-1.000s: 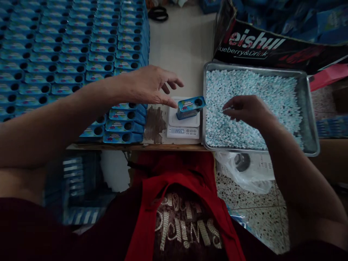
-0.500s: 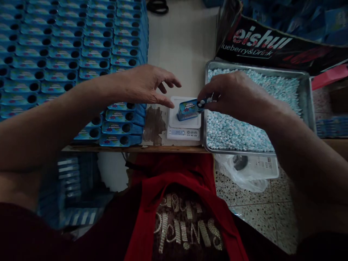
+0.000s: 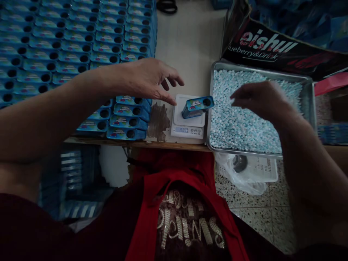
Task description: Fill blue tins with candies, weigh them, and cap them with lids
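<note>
A small white digital scale (image 3: 187, 131) carries a blue printed candy box (image 3: 199, 104) with a round hole in its top. The box lies slightly askew on the scale's plate. My left hand (image 3: 152, 79) hovers just left of the box, fingers apart and curved, holding nothing. Over the metal tray (image 3: 210, 127) of pale blue and white candies (image 3: 241, 123), my right hand (image 3: 261, 98) is held with its fingertips drawn together. Whether candies are between those fingers is hidden. The scale's display shows digits, starting with 150.
Rows of similar blue boxes (image 3: 73, 36) fill the left side of the table. A black carton (image 3: 261, 47) of blue packages stands behind the tray. Dark scissors handles (image 3: 166, 5) lie at the back. Below the table edge is a white basket (image 3: 261, 169) with a plastic bag.
My right hand has moved right, away from the box, to above the candies. The scale's reading has risen from about 145. My left hand keeps its place near the scale.
</note>
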Motion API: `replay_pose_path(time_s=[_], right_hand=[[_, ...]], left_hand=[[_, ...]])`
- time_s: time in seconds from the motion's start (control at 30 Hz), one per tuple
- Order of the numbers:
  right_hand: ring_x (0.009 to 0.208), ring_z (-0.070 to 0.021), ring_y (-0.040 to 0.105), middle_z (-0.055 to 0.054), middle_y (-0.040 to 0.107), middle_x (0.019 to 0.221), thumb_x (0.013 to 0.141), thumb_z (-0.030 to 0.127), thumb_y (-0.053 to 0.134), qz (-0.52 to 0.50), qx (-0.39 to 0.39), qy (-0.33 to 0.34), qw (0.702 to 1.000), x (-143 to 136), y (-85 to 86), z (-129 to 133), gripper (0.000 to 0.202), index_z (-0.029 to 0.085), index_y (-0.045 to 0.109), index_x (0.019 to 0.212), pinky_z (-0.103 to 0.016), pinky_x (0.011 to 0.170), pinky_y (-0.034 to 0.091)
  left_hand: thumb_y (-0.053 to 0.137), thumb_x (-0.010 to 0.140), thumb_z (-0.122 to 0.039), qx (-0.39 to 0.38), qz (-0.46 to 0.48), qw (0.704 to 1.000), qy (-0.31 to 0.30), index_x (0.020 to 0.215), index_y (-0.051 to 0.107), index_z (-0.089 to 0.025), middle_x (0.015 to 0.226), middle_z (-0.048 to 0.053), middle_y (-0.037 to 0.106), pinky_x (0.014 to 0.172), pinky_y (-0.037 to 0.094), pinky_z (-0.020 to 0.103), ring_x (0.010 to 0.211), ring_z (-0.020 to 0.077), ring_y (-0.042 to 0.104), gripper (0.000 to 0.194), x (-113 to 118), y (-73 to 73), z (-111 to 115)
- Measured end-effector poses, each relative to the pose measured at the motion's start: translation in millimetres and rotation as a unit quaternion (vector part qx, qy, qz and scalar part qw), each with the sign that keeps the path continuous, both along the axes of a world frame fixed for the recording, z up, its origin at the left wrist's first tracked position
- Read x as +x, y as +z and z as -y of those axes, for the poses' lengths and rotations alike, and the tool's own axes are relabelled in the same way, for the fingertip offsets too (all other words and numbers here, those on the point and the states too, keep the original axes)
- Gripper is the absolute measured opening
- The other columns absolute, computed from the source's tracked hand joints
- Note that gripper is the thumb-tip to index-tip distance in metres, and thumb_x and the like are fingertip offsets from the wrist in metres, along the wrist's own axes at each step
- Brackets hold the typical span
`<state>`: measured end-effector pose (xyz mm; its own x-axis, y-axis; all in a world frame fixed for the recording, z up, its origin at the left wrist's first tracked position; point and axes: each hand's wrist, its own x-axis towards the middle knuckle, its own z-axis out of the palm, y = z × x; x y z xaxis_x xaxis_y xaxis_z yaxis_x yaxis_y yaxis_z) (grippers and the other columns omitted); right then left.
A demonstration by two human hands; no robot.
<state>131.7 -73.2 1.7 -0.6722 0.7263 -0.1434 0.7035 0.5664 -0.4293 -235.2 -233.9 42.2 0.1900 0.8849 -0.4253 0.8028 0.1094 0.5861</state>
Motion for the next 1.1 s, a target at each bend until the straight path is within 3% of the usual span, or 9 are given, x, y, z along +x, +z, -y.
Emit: replay_pose_path(time_s=[0.1,0.2,0.3,0.47,0.57,0.63,0.8,0.97,1.1], right_hand=[[0.097,-0.0354,0.08,-0.011,0.089,0.112,0.087,0.043,0.099,0.163,0.032,0.042,0.985,39,-33.8,12,0.036,0.028,0.092,0.119,-0.047,0.084,0.059],[0.117,-0.0411,0.082,-0.018,0.086,0.136,0.097,0.039,0.087,0.204,0.083,0.078,0.972,48,-57.0,41,0.046,0.023,0.087,0.14,-0.046,0.087,0.06],[0.105,-0.0379,0.084,-0.017,0.089,0.12,0.101,0.028,0.074,0.214,0.086,0.061,0.971,38,-62.3,53,0.029,0.021,0.088,0.125,-0.043,0.079,0.055],[0.071,-0.0246,0.074,-0.004,0.078,0.075,0.092,0.03,0.084,0.044,-0.047,-0.075,0.995,35,-51.1,31,0.009,0.023,0.086,0.097,-0.035,0.067,0.051],[0.057,-0.0185,0.065,-0.001,0.071,0.063,0.087,0.04,0.097,-0.053,-0.169,-0.144,0.974,40,-45.6,21,0.023,0.022,0.083,0.088,-0.032,0.057,0.05],[0.055,-0.0168,0.063,-0.002,0.072,0.062,0.082,0.041,0.103,-0.093,-0.188,-0.159,0.965,38,-42.6,18,0.028,0.022,0.082,0.084,-0.03,0.053,0.048],[0.059,-0.0181,0.067,-0.003,0.073,0.064,0.08,0.035,0.105,-0.163,-0.203,-0.152,0.953,11,-28.6,15,0.024,0.022,0.084,0.082,-0.032,0.052,0.051],[0.056,-0.015,0.063,0.0,0.069,0.063,0.081,0.029,0.102,-0.201,-0.218,-0.077,0.952,-32,-1.5,17,0.021,0.021,0.083,0.083,-0.03,0.052,0.047],[0.058,-0.0114,0.054,0.003,0.066,0.065,0.08,0.013,0.095,-0.158,-0.134,0.002,0.978,-59,19.2,28,0.012,0.019,0.086,0.084,-0.03,0.054,0.037]], left_hand=[[0.083,0.083,-0.096,0.003,-0.01,1.0,-0.002,0.172,0.07,-0.035,0.17,0.004,0.073,0.133,0.05,0.053,0.158,0.0456,0.063,0.109,4,0.6,0],[0.084,0.082,-0.092,0.004,-0.01,1.0,-0.01,0.17,0.071,-0.04,0.169,0.001,0.074,0.134,0.05,0.053,0.158,0.0433,0.063,0.102,14,1.3,-4],[0.082,0.084,-0.09,0.015,-0.008,1.0,-0.023,0.168,0.072,-0.041,0.167,0.001,0.075,0.134,0.05,0.053,0.161,0.0439,0.062,0.097,27,5.7,-6],[0.086,0.087,-0.085,0.041,-0.028,0.998,-0.026,0.168,0.071,-0.036,0.17,0.004,0.074,0.136,0.048,0.052,0.16,0.0449,0.062,0.096,31,11.0,-1],[0.085,0.092,-0.08,0.049,-0.036,0.998,-0.016,0.17,0.07,-0.029,0.168,0.01,0.074,0.132,0.052,0.052,0.153,0.0428,0.067,0.094,25,6.6,2],[0.086,0.094,-0.075,0.055,-0.036,0.998,-0.009,0.171,0.068,-0.028,0.167,0.01,0.074,0.128,0.055,0.05,0.148,0.0404,0.07,0.092,23,1.6,2],[0.087,0.096,-0.069,0.057,-0.002,0.998,-0.02,0.169,0.071,-0.027,0.164,0.011,0.076,0.124,0.058,0.05,0.147,0.0408,0.073,0.085,29,-11.4,-3],[0.084,0.097,-0.07,0.054,0.013,0.998,-0.013,0.163,0.075,-0.029,0.16,0.011,0.077,0.123,0.06,0.051,0.15,0.0439,0.073,0.078,25,-19.1,-6],[0.087,0.095,-0.069,0.054,0.011,0.998,-0.004,0.165,0.074,-0.028,0.162,0.013,0.076,0.121,0.061,0.052,0.148,0.0452,0.074,0.082,15,-21.6,-4]])
